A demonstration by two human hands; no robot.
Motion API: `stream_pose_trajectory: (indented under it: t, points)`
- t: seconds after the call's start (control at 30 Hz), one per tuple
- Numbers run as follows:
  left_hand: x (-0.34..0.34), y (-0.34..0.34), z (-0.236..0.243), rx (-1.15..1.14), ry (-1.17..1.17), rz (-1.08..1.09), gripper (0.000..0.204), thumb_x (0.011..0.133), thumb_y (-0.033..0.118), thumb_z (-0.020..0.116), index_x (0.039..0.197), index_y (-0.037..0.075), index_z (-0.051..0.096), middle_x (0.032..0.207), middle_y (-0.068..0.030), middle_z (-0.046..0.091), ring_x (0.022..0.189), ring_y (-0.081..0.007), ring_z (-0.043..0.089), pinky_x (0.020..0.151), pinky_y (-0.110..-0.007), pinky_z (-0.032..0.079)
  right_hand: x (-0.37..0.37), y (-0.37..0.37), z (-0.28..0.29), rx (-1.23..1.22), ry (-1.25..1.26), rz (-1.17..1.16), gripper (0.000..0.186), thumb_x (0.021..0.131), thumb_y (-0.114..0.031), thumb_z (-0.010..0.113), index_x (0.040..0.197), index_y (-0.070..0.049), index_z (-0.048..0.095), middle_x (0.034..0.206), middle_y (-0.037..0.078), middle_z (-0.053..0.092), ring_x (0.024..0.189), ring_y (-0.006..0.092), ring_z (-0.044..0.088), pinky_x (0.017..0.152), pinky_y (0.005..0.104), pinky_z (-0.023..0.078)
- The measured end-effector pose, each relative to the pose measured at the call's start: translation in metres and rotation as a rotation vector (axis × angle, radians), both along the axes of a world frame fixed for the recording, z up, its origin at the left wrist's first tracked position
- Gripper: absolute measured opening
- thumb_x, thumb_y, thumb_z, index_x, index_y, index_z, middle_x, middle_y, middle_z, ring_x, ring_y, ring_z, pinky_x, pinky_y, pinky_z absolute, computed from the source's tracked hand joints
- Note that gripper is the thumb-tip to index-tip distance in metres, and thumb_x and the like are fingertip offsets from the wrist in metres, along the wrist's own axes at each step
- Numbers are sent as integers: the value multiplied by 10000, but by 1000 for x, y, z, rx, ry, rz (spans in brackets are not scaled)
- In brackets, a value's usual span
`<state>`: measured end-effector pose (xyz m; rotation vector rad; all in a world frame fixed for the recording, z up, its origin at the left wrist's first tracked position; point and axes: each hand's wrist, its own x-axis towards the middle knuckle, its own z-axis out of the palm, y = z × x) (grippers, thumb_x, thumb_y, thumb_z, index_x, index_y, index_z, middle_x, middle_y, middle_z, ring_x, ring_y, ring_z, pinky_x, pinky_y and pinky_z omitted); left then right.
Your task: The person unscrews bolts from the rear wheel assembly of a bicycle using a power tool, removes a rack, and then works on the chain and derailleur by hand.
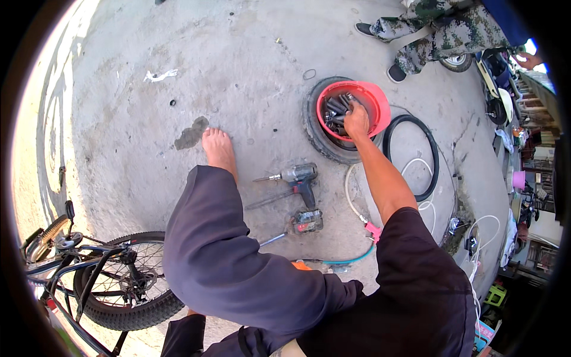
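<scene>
My right hand [357, 121] reaches into an upturned red hard hat [379, 98], fingers pointing down among dark metal sockets [336, 106]. The fingertips are partly hidden there, so I cannot tell whether they grip one. The hat rests on a black tire [315, 128] lying flat on the concrete. Nearer to me lies a grey cordless impact wrench [300, 174] with a long bit in its nose and a battery [307, 221] at the handle's foot. My left hand is out of view.
A bicycle with a knobby wheel [134, 279] stands at lower left. Right of the tire lie a black rubber ring [436, 152] and a pale hose [351, 196] with a pink fitting [373, 231]. A person in camouflage trousers [443, 38] stands at upper right, near cluttered shelves.
</scene>
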<state>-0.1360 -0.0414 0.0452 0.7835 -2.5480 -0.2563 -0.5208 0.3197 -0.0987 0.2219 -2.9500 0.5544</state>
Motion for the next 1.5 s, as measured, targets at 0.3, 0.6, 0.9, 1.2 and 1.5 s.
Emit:
stream_pose_trajectory:
  t: [0.3,0.6,0.9,1.2,1.5]
  points:
    - [-177,-27,-312,-613,-983,-210,388,854,186,494,1212,45,543,1103,-93,522,1238,-248,439,1142,-389,213,11,60,-17,224,-261,57,613,771,-116,687,1333,0,472,1099,256,652,1036,420,624,912,483,482]
    - [-173,-41,-337,-767,-1079,-193,417,839,184,513,1236,56,527,1186,-95,511,1272,-237,405,1146,-383,193,34,34,-19,116,-351,-74,688,758,-183,727,1361,1,453,1077,215,678,1055,392,629,915,456,486]
    - [-175,-15,-373,-606,-1163,-224,508,881,184,446,1362,27,410,1356,-137,415,1376,-274,295,1197,-427,97,32,78,-49,-233,-366,-157,715,747,-174,734,1379,11,455,1162,197,665,1125,305,621,977,368,461]
    - [-166,-30,-392,-578,-1031,-161,607,849,199,432,1408,-19,338,1415,-163,364,1408,-322,232,1204,-463,52,22,27,-17,-255,-176,-127,586,781,-198,726,1303,-2,548,1111,159,658,1040,318,624,939,409,467]
    - [-170,-26,-331,-301,-948,-264,718,717,228,554,1348,-71,389,1322,-212,418,1337,-365,312,1189,-472,76,-27,-37,-27,-159,-341,26,652,781,-234,713,1369,-40,508,1281,184,610,1199,309,573,1028,376,425]
